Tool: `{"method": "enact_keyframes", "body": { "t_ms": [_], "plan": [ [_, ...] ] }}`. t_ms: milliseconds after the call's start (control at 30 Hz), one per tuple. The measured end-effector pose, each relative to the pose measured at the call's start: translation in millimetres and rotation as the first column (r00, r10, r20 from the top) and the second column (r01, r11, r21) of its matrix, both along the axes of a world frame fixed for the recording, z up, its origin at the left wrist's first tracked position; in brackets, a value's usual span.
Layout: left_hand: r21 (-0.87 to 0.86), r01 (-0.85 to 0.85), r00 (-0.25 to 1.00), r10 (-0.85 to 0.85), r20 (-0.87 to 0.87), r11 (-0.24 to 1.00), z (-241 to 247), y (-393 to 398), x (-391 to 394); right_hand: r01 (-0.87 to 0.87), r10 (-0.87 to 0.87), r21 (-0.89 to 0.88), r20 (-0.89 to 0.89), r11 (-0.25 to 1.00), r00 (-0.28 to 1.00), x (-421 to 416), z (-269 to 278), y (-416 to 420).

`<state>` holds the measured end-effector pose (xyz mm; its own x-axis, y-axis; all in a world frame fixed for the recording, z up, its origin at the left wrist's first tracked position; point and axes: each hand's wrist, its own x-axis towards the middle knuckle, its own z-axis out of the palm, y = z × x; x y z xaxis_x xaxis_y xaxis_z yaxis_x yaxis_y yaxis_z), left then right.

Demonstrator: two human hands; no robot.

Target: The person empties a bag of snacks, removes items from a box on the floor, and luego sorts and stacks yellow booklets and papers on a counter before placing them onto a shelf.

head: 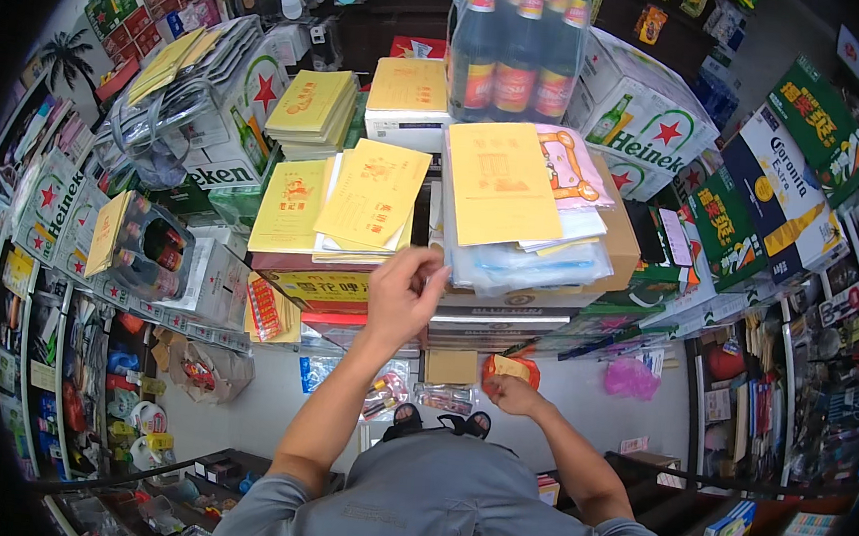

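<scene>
My left hand is over the front edge of the stacked boxes, fingers loosely curled, with a gap at the thumb and nothing seen between them. Left of it lies a fanned pile of yellow-covered exercise books. To its right, a clear plastic bag lies beneath another yellow exercise book and a pink printed pouch. Lower down, near my body, my right hand grips an orange-red packet with a yellowish piece at its middle; its exact kind is unclear.
Shrink-wrapped bottles stand behind the books. Heineken cartons and a Coronita carton flank the pile. Two phones, one black, lie at right. Plastic packages and a pink bag are on the floor. Stocked shelves line both sides.
</scene>
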<state>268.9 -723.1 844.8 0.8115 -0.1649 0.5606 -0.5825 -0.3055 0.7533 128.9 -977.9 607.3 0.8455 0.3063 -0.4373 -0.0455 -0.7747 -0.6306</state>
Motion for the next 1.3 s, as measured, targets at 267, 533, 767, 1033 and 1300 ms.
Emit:
{"method": "enact_keyframes", "body": {
  "t_ms": [267,533,767,1033,1300],
  "plan": [
    [0.661,0.076,0.937,-0.28,0.209,0.747,53.7,-55.3,54.5,0.006,-0.016,0.07,0.139,0.998,0.99,7.0,70.6,-6.1],
    [0.405,0.348,0.935,-0.281,-0.216,0.846,92.3,-57.6,100.4,-0.018,-0.009,0.137,0.191,0.99,0.982,-2.6,96.4,-10.1],
    [0.061,0.432,0.788,-0.344,-0.51,0.9,114.2,-46.6,150.1,-0.039,-0.017,0.223,0.245,0.974,0.969,-1.0,130.9,-8.1],
    [0.014,0.491,0.708,-0.389,-0.59,0.871,111.6,-50.1,148.4,-0.043,-0.024,0.244,0.268,0.969,0.963,0.5,139.4,-1.3],
    [0.253,0.321,0.924,-0.244,-0.294,0.913,78.0,-48.5,106.6,0.087,-0.236,0.361,0.394,0.929,0.888,19.1,181.7,-31.5]
  ]
}}
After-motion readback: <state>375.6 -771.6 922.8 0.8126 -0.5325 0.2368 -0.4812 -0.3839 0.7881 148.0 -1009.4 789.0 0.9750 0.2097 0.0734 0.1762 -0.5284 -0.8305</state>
